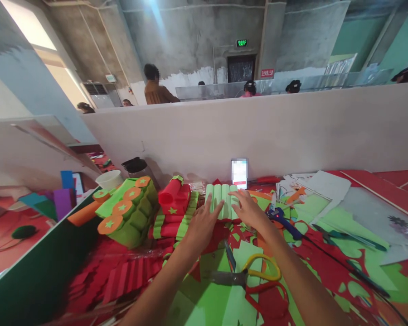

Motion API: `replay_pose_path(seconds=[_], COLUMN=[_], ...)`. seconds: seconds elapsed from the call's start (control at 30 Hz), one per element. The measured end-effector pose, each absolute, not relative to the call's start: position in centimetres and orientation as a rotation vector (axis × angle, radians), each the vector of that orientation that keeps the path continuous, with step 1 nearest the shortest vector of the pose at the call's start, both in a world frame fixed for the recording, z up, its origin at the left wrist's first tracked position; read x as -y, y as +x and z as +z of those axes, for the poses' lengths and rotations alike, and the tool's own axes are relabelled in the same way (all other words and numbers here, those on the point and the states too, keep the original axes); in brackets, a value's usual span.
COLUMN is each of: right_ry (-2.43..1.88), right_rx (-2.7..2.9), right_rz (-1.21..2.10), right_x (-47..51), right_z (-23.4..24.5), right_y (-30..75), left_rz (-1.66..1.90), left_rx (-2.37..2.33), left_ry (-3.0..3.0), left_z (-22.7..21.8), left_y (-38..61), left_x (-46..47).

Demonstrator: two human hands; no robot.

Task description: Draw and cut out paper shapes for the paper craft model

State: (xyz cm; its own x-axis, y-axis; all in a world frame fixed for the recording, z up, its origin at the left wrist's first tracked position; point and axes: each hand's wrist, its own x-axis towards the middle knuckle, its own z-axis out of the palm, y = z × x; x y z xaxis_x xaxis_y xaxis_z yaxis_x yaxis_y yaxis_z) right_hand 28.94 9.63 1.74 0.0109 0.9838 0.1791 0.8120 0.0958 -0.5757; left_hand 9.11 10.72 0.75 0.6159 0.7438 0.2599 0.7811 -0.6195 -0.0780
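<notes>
A row of light green foam tubes (222, 199) lies side by side in front of me, near the partition. My left hand (201, 222) rests on its left part, with fingers stretched out and spread. At the right end, the fingertips of my right hand (250, 209) touch the last tube, the fingers bent and apart. Left of my left hand stands a red foam model (175, 203) with green wavy trim and a green star. Yellow-and-red-handled scissors (238, 277) lie below my hands. A blue glue gun (284, 222) is to the right of my right hand.
Green foam rolls (138, 219) with orange star-marked ends stand at left, by a dark green panel (44, 271). Red foam strips (122, 278) are piled nearby. A lit phone (239, 173) leans on the white partition (292, 131). Scraps and paper sheets (313, 197) cover the right side.
</notes>
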Motion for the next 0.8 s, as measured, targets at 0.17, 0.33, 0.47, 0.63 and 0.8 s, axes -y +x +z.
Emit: replay_pose_path(seconds=[0.17,0.33,0.47,0.63,0.8], right_ry=[-1.596,-1.393,-1.241,-1.205,-1.188], right_rx=[1.643,1.491,1.476,1.565,1.641], right_rz=[0.609,0.836,0.765,0.629,0.434], right_x=[-10.0,-9.0,-7.3,-5.0,-4.0], right_z=[1.9,4.2,7.5,10.9,12.0], right_y=[29.6,29.7,29.3,27.6,26.2], left_rz=[-0.473,-0.886,-1.442,-2.24,-2.434], left_rx=[1.262,1.199,1.301,1.445,1.476], left_ry=[-2.82,-3.023,-3.145,-3.153,-3.091], left_z=[1.7,2.8,5.0,7.7,7.5], left_y=[8.0,6.8,6.7,7.9,8.7], left_x=[-11.3,-10.5,-9.0,-7.2,-6.4])
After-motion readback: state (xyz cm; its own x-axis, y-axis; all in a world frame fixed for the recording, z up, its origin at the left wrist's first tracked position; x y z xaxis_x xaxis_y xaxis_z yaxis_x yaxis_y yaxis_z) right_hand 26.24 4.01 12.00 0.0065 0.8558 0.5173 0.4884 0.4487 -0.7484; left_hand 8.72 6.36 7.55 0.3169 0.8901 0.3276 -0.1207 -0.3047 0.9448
